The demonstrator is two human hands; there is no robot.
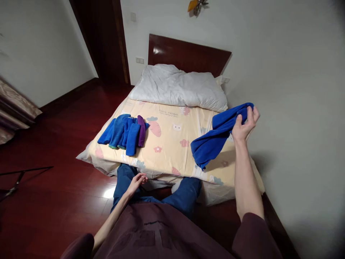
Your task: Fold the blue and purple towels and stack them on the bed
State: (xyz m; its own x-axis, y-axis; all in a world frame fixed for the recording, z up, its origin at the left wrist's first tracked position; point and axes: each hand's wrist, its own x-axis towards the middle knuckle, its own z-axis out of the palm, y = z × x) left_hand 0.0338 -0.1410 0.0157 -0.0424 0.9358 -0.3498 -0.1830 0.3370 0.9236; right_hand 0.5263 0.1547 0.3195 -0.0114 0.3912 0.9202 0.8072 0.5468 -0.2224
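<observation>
My right hand [245, 125] is raised over the right side of the bed, its fingers wrapped round one end of a blue towel [210, 144]. The towel hangs down to the left, loosely creased, and its lower end reaches the bedsheet. Above my thigh, by the bed's front edge, my left hand [137, 182] hovers with loosely bent fingers and nothing in it. On the left of the bed lies a row of folded or rolled towels, several blue [132, 138] and one purple [141, 130], overlapping one another.
A cream bedsheet [167, 147] printed with carrots and flowers covers the mattress. A whitish bundled quilt or pillow [178, 86] rests against the dark wooden headboard [185, 54]. A wall [296, 108] stands close on the right. Thin dark stand legs [20, 178] show at lower left.
</observation>
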